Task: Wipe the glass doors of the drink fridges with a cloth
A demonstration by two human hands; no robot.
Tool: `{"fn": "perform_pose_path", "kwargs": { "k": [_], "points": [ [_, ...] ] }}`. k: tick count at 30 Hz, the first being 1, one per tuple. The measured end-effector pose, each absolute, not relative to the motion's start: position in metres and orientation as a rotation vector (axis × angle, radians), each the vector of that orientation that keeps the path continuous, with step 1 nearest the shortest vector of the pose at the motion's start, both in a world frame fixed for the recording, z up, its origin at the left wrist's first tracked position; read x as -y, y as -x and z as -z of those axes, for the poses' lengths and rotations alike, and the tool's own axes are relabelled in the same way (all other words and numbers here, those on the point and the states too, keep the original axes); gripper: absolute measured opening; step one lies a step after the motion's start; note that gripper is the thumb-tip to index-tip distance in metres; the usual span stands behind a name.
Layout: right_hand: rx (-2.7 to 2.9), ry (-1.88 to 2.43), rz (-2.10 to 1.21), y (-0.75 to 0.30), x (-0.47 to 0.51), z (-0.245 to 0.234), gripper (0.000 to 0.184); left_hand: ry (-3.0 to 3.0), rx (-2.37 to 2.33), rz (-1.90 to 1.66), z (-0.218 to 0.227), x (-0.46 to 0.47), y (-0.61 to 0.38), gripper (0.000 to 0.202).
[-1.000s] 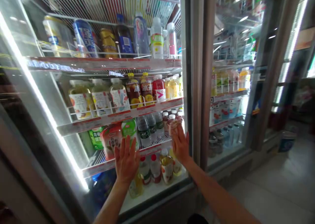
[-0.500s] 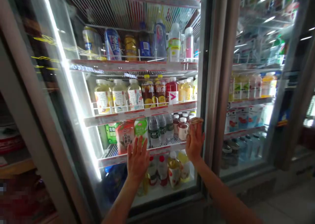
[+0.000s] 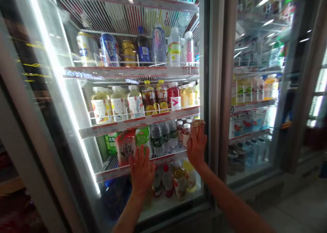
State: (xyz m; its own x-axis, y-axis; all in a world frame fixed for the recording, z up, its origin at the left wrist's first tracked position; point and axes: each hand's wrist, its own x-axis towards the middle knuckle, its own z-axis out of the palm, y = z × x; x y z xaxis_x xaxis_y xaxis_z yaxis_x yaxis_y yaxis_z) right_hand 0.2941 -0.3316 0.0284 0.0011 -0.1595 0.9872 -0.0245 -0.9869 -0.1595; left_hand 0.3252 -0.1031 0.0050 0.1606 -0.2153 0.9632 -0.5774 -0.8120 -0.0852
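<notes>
My left hand is spread with its palm toward the glass door of a lit drinks fridge, apparently flat on the pane. It appears in front of a red drink pack and a green pack behind the glass. Further right, near the door's metal frame, my right hand presses a crumpled brownish cloth against the pane. The cloth shows above the fingertips, while the rest is hidden under the fingers. Small dark bottles stand on the shelf just left of that hand.
Behind the glass, wire shelves carry bottled teas, clear water bottles and cans. A bright light strip runs down the left side. A second glass-fronted fridge stands to the right, above a tiled floor.
The view has shifted slightly, so the shelves now sit further left and most a little lower. Both hands stay at the glass, the right one still with the cloth.
</notes>
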Motion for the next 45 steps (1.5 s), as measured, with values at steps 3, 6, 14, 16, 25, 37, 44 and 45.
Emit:
{"fn": "perform_pose_path", "kwargs": {
  "k": [3, 6, 14, 16, 25, 37, 44, 45],
  "points": [
    [0.151, 2.351, 2.095, -0.292, 0.319, -0.025, 0.052, -2.134, 0.759, -1.683, -0.005, 0.104, -0.325, 0.071],
    [0.204, 2.422, 2.114, -0.288, 0.334, -0.026, 0.049, -2.14, 0.782, -1.692, -0.007, 0.102, -0.322, 0.071],
    [-0.131, 2.235, 2.085, -0.289, 0.353, -0.036, 0.054, -2.082, 0.786, -1.667, -0.029, 0.105, -0.312, 0.072],
    [0.107, 2.373, 2.065, -0.285, 0.353, -0.034, 0.054, -2.108, 0.752, -1.648, -0.032, 0.107, -0.315, 0.074],
    [0.039, 2.186, 2.116, -0.287, 0.351, -0.045, 0.051, -2.141, 0.704, -1.637, -0.028, 0.112, -0.321, 0.076],
    [-0.222, 2.078, 2.132, -0.296, 0.343, -0.069, 0.05, -2.171, 0.737, -1.685, -0.029, 0.106, -0.319, 0.071],
    [0.334, 2.371, 2.103, -0.293, 0.315, -0.056, 0.053, -2.172, 0.723, -1.71, -0.029, 0.107, -0.318, 0.071],
    [0.243, 2.305, 2.134, -0.296, 0.314, -0.062, 0.053, -2.179, 0.721, -1.71, -0.029, 0.107, -0.319, 0.071]
  ]
}}
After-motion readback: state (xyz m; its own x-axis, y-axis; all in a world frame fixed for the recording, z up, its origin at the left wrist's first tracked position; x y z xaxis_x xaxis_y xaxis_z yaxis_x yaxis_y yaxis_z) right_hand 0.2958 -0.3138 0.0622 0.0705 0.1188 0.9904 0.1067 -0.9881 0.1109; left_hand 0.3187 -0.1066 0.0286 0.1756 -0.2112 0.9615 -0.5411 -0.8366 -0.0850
